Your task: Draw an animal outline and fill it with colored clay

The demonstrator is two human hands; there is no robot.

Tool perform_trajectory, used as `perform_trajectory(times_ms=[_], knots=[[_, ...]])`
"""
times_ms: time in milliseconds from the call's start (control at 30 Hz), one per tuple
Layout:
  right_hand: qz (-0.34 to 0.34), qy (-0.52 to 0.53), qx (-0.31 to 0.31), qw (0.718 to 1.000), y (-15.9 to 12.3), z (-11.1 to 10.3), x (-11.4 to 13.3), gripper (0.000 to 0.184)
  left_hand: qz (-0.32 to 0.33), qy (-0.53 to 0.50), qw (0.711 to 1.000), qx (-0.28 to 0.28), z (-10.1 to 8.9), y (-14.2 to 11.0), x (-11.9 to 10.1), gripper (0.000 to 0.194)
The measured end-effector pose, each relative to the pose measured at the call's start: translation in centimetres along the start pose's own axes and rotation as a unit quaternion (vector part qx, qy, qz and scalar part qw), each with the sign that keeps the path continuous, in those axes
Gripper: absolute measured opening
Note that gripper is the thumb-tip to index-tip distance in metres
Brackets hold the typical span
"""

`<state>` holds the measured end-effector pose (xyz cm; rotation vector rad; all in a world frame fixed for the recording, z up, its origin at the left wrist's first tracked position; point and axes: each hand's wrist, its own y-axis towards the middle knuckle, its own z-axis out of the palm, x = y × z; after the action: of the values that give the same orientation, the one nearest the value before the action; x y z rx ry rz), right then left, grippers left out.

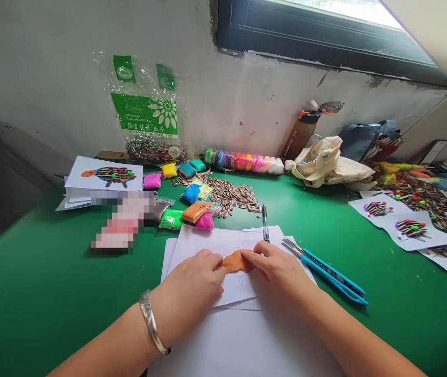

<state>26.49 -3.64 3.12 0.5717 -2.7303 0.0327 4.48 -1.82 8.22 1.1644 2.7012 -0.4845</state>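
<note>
Forearms (pixel 109 337) reach in, left hand (pixel 192 290) and right hand (pixel 282 267) pinching orange clay (pixel 234 262) (flattened, wavy-edged).

From where I stand, the pale wall (pixel 215 110) behind the green table (pixel 31 251) looks scuffed, with dark marks and chipped plaster along the edge of the dark-framed window (pixel 325 39); bright daylight comes through the glass at the top, a pale slanted surface (pixel 439 31) borders it on the right, and the far left corner sits in shadow
</note>
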Motion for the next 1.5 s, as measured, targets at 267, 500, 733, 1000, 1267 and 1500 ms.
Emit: perform_trajectory(times_ms=[267, 500, 733, 1000, 1267, 1500], knots=[[0.012, 0.103, -0.019, 0.994, 0.3, 0.2, -1.3, 0.044, 0.007, 0.005, 1.000, -0.009, 0.3, 0.0, 0.2, 0.017], [0.012, 0.089, -0.019, 0.996, 0.2, 0.2, -1.3, 0.043, -0.002, 0.002, 1.000, 0.012, 0.0, 0.1, 0.0, 0.018], [0.019, 0.077, -0.015, 0.997, 0.3, -0.1, -0.9, 0.039, 0.004, 0.004, 1.000, 0.006, 0.2, 0.0, 0.2, 0.019], [0.005, 0.096, -0.009, 0.995, 0.0, 0.1, -1.8, 0.041, 0.001, 0.001, 1.000, 0.016, 0.1, -0.1, 0.2, 0.018], [0.026, 0.083, -0.008, 0.996, 0.3, 0.1, -1.2, 0.045, 0.004, 0.011, 1.000, 0.012, 0.2, 0.0, 0.2, 0.019], [0.075, 0.173, -0.032, 0.982, 0.3, 0.0, -2.0, 0.044, -0.004, 0.010, 1.000, 0.015, -0.2, 0.0, 0.0, 0.017]])
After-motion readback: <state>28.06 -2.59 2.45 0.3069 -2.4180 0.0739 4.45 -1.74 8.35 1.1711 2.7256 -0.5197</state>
